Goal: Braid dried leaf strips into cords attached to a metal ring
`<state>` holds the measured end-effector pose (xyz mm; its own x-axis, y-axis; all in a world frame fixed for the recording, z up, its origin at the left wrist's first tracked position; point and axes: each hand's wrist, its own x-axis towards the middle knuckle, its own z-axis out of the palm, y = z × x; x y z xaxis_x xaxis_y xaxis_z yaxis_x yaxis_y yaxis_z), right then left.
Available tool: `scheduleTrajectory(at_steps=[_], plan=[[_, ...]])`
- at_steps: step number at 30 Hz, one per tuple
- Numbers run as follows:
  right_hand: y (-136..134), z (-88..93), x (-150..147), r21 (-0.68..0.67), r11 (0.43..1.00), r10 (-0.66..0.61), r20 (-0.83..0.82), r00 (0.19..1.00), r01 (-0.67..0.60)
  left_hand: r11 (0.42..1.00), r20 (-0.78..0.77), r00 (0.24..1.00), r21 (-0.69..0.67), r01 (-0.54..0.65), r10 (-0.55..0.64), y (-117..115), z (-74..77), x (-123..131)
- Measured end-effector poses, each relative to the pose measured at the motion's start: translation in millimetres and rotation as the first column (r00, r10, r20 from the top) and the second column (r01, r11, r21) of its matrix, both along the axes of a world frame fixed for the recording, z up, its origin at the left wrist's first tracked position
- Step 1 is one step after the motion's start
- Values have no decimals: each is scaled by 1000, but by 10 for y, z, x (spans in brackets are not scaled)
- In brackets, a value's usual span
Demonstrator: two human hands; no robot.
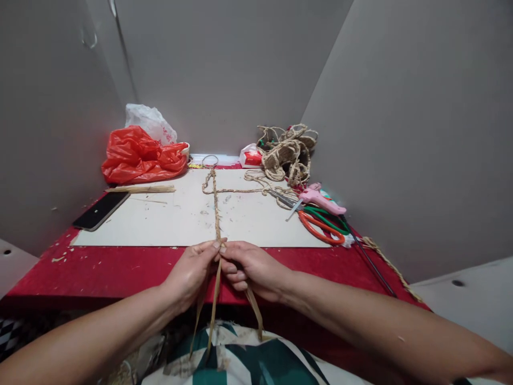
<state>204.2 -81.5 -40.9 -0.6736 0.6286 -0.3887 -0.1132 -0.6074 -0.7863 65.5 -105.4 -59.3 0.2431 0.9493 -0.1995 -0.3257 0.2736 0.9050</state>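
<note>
A braided straw cord [217,211] runs down the middle of the white board, its far end looped near a thin ring [210,161]. At its near end my left hand [196,270] and my right hand [250,264] meet, thumbs almost touching. Both hands pinch the cord where it splits into loose flat straw strands [215,305]. Three strands hang down over the table edge toward my lap: one below the left hand, one in the middle and one from the right hand. Exactly which strand each fingertip grips is partly hidden.
On the white board [160,224] lie scissors [320,222], a pink glue gun [320,199] and straw strips [148,189]. A phone [102,210] rests at left. Behind are a red plastic bag [140,158], a tissue pack [251,156] and a heap of woven straw pieces [286,155]. Grey walls surround the table.
</note>
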Motion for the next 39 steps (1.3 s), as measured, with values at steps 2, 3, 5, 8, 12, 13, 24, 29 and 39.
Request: scheduleTrajectory(at_steps=[2, 3, 5, 8, 12, 13, 24, 29, 39], plan=[[21, -1, 6, -23, 999, 38, 23, 999, -38, 1000, 26, 999, -5, -28, 29, -3, -18, 3], [36, -5, 12, -29, 997, 67, 29, 997, -66, 999, 33, 999, -10, -42, 42, 1, -24, 1], [72, -12, 27, -34, 991, 129, 32, 991, -128, 997, 53, 996, -32, -68, 70, 12, -23, 1], [142, 7, 46, 9, 984, 175, 12, 984, -175, 991, 114, 986, -66, -119, 126, 32, 27, 23], [249, 63, 39, 102, 979, 184, -43, 982, -178, 979, 152, 968, -83, -186, 197, 84, 182, 98], [273, 74, 34, 125, 977, 183, -59, 981, -175, 977, 155, 966, -88, -193, 205, 109, 229, 114], [1175, 454, 247, 658, 698, -64, 451, 890, -284, 956, 141, 948, 13, -292, 287, 765, 694, -294], [2187, 416, 58, 752, 611, -479, 599, 641, -247, 946, -143, 967, 278, -165, 211, 900, 605, -409], [3248, 105, -686, 757, 598, -659, 652, 375, -265, 757, -688, 724, 500, 421, 52, 1093, 158, -384]])
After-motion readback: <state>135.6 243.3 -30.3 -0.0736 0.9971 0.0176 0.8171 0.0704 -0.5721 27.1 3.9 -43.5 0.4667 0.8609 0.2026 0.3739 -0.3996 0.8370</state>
